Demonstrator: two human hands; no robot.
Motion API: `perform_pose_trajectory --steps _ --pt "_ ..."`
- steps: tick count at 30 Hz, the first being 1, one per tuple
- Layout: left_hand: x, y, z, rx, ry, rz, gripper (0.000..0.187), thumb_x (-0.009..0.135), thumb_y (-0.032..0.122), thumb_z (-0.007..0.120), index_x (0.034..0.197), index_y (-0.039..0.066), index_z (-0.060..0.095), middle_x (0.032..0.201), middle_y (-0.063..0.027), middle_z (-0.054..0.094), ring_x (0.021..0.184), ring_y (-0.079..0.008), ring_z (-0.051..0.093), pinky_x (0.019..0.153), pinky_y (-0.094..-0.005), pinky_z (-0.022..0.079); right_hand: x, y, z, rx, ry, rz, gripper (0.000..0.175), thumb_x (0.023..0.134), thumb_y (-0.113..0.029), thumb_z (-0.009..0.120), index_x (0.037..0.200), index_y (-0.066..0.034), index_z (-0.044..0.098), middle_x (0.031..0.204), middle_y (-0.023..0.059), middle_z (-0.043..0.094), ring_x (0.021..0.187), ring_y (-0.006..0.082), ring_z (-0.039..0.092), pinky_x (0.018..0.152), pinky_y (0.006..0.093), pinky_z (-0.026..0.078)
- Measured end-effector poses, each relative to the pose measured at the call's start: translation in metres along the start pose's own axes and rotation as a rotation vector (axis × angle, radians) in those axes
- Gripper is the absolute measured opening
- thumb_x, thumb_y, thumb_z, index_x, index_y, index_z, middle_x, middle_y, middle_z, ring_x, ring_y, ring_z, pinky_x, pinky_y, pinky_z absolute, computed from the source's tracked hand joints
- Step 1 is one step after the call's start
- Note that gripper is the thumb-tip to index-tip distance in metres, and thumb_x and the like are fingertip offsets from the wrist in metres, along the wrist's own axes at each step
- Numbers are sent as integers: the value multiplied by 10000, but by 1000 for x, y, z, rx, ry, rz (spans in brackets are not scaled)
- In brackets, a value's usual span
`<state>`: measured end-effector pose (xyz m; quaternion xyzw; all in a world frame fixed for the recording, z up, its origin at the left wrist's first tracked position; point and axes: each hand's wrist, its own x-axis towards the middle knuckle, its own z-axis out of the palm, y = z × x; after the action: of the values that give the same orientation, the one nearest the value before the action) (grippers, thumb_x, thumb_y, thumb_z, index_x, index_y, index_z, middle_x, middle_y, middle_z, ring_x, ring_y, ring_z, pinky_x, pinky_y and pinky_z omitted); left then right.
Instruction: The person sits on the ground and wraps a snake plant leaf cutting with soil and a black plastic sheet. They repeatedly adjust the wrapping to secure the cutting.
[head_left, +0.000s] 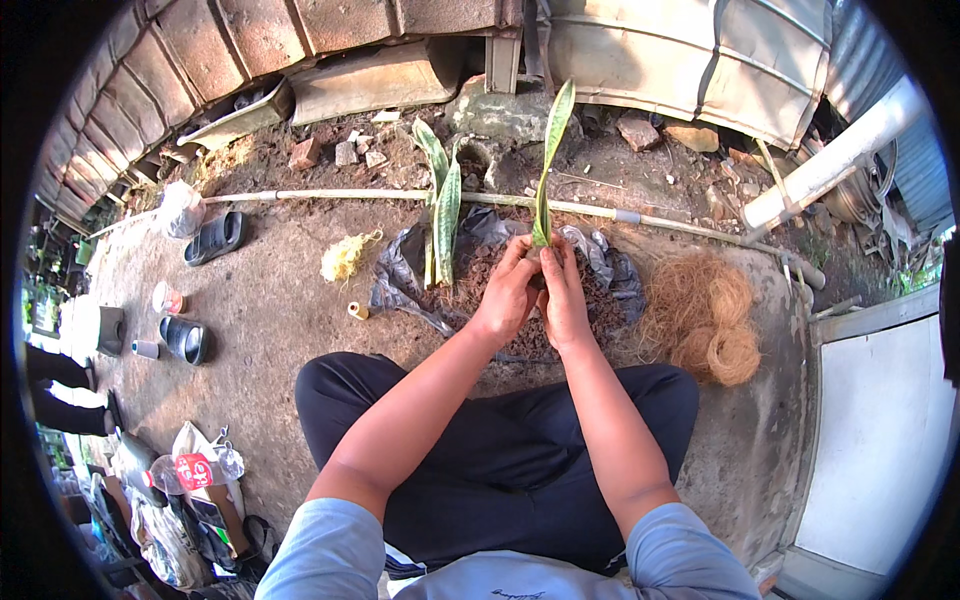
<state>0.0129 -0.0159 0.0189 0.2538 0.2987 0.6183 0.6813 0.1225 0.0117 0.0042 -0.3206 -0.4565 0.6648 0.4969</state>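
A single snake plant leaf (554, 142) stands upright between my hands. My left hand (508, 289) and my right hand (562, 289) are both closed around its base, thumbs close together; a dark clump there is mostly hidden by my fingers. Beneath them, a heap of dark brown soil or coco peat (592, 315) lies on a spread black plastic sheet (397, 262). Several more snake plant leaves (448, 217) rest at the sheet's left side. To the right sit balls and loose tangles of brown coconut fibre (694, 300).
Yellow raffia-like string (346, 256) and a small thread spool (358, 310) lie to the left. Black sandals (215, 238), plastic cups (168, 298) and a plastic bottle (187, 473) are farther left. A pale pipe (352, 194) crosses behind the sheet. Another person's legs (64, 390) show at the left edge.
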Motion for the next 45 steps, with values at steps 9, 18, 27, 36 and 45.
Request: perform_pose_trajectory --steps 9,18,27,36,45 --pt "-9 3 2 -107 -100 -23 478 941 42 565 1397 113 441 1305 -76 520 1212 -202 538 1038 -367 447 -4 -27 0 343 -24 178 463 1004 -277 638 1404 -95 490 1286 52 580 1162 168 578 979 353 486" --pt "0 -1 0 667 -123 57 761 841 -115 570 1524 69 287 1396 -117 468 1375 -212 423 1150 -359 341 -1 -4 -5 176 102 -20 364 956 -165 606 1292 -46 535 1203 78 610 1133 178 581 1010 354 468" --pt "1 10 6 805 -111 222 804 811 -92 681 1534 7 343 1467 -177 486 1403 -229 431 1182 -350 331 3 -7 -15 283 -7 68 418 980 -192 653 1351 -37 537 1365 142 602 1265 248 560 1091 421 454" --pt "-9 32 21 977 108 24 710 701 -27 778 1390 10 609 1104 -79 737 995 -127 672 898 -309 544 0 -18 -12 -23 5 -35 389 995 -187 669 1345 -40 586 1280 79 616 1221 180 547 1069 343 408" --pt "-3 15 8 988 -23 287 742 739 -18 710 1457 31 532 1338 -178 659 1167 -167 649 991 -312 496 0 -16 -14 -232 37 -113 378 1015 -181 672 1333 -5 570 1311 92 626 1208 197 589 1069 345 447"
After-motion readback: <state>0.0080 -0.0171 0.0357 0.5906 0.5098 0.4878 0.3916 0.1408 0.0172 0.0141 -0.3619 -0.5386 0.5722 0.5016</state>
